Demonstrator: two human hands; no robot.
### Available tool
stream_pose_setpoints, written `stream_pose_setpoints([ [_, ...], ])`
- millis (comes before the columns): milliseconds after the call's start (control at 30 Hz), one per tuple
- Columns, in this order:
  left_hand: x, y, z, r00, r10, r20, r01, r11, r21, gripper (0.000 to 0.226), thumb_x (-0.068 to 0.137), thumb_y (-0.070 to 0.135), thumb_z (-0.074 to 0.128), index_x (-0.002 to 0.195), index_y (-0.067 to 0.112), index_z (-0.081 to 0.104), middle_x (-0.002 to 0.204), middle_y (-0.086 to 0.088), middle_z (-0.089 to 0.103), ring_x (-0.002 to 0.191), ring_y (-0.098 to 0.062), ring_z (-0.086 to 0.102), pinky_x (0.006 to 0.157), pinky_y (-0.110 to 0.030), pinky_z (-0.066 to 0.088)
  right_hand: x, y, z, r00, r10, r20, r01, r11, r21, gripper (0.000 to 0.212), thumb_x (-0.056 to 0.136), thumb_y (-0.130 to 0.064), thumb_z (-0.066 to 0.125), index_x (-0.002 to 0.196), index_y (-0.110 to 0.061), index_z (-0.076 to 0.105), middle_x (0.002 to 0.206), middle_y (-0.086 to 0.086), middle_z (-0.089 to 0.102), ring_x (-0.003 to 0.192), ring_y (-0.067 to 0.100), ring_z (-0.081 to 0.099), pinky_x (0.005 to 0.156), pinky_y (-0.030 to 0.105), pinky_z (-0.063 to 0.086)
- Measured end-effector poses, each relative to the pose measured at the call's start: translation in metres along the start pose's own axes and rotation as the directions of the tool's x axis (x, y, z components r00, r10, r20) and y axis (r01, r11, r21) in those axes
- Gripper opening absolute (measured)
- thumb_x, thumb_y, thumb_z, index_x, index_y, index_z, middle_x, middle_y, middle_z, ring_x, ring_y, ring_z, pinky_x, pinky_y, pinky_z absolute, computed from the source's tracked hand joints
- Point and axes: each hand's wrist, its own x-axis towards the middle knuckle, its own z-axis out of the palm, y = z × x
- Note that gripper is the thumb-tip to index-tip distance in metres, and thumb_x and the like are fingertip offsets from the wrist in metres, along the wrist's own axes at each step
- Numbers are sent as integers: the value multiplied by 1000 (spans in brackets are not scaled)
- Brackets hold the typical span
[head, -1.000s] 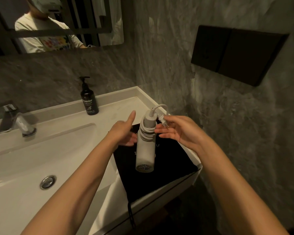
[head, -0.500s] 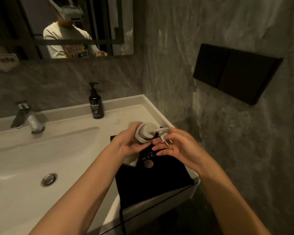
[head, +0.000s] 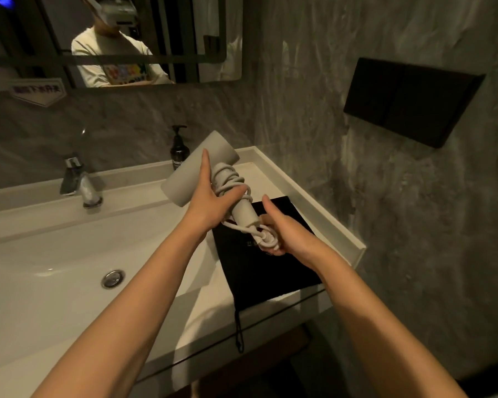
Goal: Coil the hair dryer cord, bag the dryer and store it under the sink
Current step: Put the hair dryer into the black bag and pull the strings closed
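The hair dryer (head: 196,168) is held in the air above the right end of the vanity, over the tabletop (head: 308,208) and the near edge of the basin. Its pale barrel points up and to the left; the handle slants down toward the right. The cord (head: 227,179) is wound in several loops around the handle, with a further small bundle of loops gathered at the handle's lower end.

The left hand (head: 210,202) grips the dryer where barrel and handle meet. Its fingers (head: 204,165) are closed around the body, the thumb pressing over the coiled cord. The right hand (head: 285,234) is at the handle's lower end. Its fingers are curled around the cord bundle there, thumb raised and free. The plug itself cannot be made out.

A black bag (head: 268,268) lies flat on the tabletop directly beneath the hands, one corner overhanging the front edge. Its drawstring (head: 238,331) hangs down over the vanity front.

To the left is the white sink (head: 41,271) with a metal drain (head: 112,278) and a chrome faucet (head: 81,182). A dark pump bottle (head: 179,149) stands at the back ledge, partly behind the dryer barrel. A mirror (head: 184,38) hangs on the grey stone wall above, and a black panel (head: 408,99) is mounted on the right-hand wall.
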Motion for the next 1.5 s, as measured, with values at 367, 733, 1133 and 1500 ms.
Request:
stream_pose_setpoints([
  [367,-54,-2,-41,961,-196,198,219,970,-102,99,82,15,69,150,39,1,99,17,53,83,-15,68,57,-30,53,-31,14,66,983,-93,-157,96,995,12,86,80,-73,9,109,-13,65,65,-8,62,66,11,54,68,28,40],
  [733,-77,4,-30,933,10,360,-30,998,52,106,81,9,71,146,48,-3,103,2,61,79,-3,63,66,-22,55,-70,12,73,949,-180,-258,48,892,-449,72,84,-74,20,99,-22,68,91,2,69,85,14,61,81,39,47],
  [1133,-97,-8,55,952,167,257,-173,985,2,117,76,22,76,141,51,-17,129,-8,55,105,-16,64,97,-42,50,-69,42,34,857,-167,-488,124,985,-119,91,67,-89,17,114,-27,65,110,-5,69,105,8,61,90,28,46],
  [1500,-77,-19,78,944,53,325,-7,990,-143,63,98,22,47,148,41,15,139,-5,51,122,-14,54,92,-20,50,-60,60,-7,907,-145,-397,125,989,-74,35,83,-52,60,105,-26,65,97,-9,69,89,1,64,77,19,49],
])
